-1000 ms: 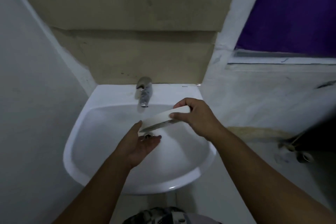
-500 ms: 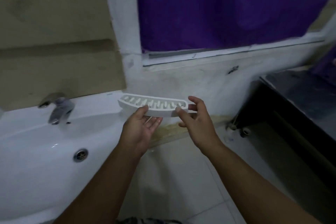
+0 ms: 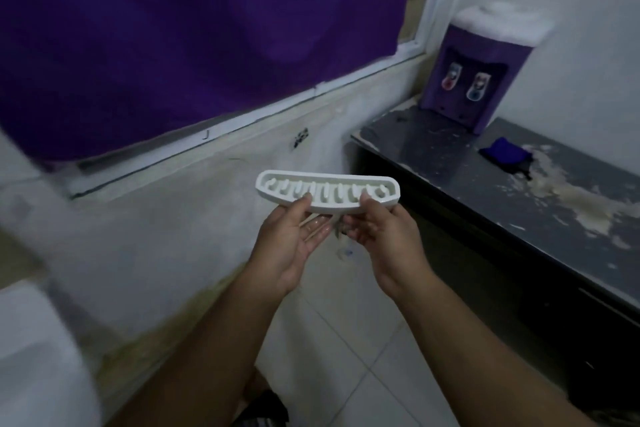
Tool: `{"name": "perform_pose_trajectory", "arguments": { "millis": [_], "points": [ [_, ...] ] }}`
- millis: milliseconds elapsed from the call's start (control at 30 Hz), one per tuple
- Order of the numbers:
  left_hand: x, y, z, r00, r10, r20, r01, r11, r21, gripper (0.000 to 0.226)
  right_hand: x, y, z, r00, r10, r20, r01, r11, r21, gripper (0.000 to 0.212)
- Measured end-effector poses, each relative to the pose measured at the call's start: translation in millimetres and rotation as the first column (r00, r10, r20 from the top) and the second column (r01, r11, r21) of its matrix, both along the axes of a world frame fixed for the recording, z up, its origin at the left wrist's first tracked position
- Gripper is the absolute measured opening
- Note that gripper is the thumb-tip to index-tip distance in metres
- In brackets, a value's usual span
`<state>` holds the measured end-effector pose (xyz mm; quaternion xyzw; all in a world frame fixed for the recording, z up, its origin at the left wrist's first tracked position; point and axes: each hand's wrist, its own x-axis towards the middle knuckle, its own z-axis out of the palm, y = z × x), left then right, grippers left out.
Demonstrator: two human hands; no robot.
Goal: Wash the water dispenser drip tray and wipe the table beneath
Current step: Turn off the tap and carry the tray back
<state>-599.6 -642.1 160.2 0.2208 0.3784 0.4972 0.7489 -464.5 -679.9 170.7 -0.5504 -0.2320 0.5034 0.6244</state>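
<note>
Purple curtain [image 3: 173,28] and stained wall behind, tiled floor [image 3: 346,340] below. View has swung right, off the sink [image 3: 34,357], which is now only a blurred white edge at lower left. A second ago the tray was over the basin by the tap. Tray [image 3: 327,192] is now in mid-air over the floor, between sink and table [image 3: 519,201], slotted side up, roughly level. Left hand [image 3: 294,246] and right hand [image 3: 381,236] each pinch its near rim, thumb on top, fingers underneath, palms up; a light hold, not a full wrap. Dispenser [image 3: 485,80] stands at the table's far end by the wall, well apart from the tray. Blue cloth [image 3: 504,154] lies on the table near it, with pale smears across the top. Judgement: washing looks finished and the tray is being carried back. Refitting it under the taps likely comes next; the table wipe is not yet done. A wet tray could slip from this light pinch.
</note>
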Motion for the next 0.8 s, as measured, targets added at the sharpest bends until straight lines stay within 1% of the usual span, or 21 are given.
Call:
{"name": "perform_pose_trajectory", "arguments": {
  "millis": [167, 267, 367, 467, 567, 667, 733, 800],
  "points": [
    [44.3, 64.7, -8.5, 0.997, -0.071, -0.032, 0.07, 0.997, -0.041, 0.028, 50.2, 41.2, 0.6, 0.978, -0.192, -0.081, 0.195, 0.981, 0.022, 0.025],
    [70.3, 110.6, -10.7, 0.991, -0.123, -0.056, 0.12, 0.991, -0.052, 0.026, 73.7, 79.3, -4.0, 0.941, -0.32, -0.112, 0.325, 0.945, 0.03, 0.037],
    [90.2, 164.4, -4.0, 0.978, -0.188, -0.092, 0.187, 0.982, -0.024, 0.027, 92.5, 121.8, 2.8, 0.895, -0.421, -0.147, 0.431, 0.902, 0.04, 0.053],
    [113.1, 221.9, 8.7, 0.961, -0.229, -0.153, 0.24, 0.97, 0.051, 0.04, 110.2, 165.7, 12.7, 0.85, -0.507, -0.14, 0.519, 0.853, 0.063, 0.062],
    [141.5, 273.9, 21.3, 0.946, -0.24, -0.219, 0.275, 0.951, 0.145, 0.057, 125.9, 205.9, 17.9, 0.815, -0.568, -0.117, 0.579, 0.809, 0.103, 0.059],
    [172.3, 310.5, 26.7, 0.922, -0.272, -0.275, 0.33, 0.924, 0.193, 0.053, 147.1, 234.7, 18.3, 0.777, -0.622, -0.097, 0.629, 0.769, 0.113, 0.05],
    [195.0, 331.5, 25.1, 0.906, -0.312, -0.288, 0.375, 0.906, 0.199, 0.048, 166.8, 251.2, 16.1, 0.752, -0.652, -0.097, 0.659, 0.743, 0.117, 0.05],
    [220.4, 352.0, 21.5, 0.893, -0.346, -0.287, 0.409, 0.891, 0.197, 0.049, 190.5, 268.6, 12.8, 0.725, -0.681, -0.102, 0.689, 0.714, 0.127, 0.051]
  ]
}}
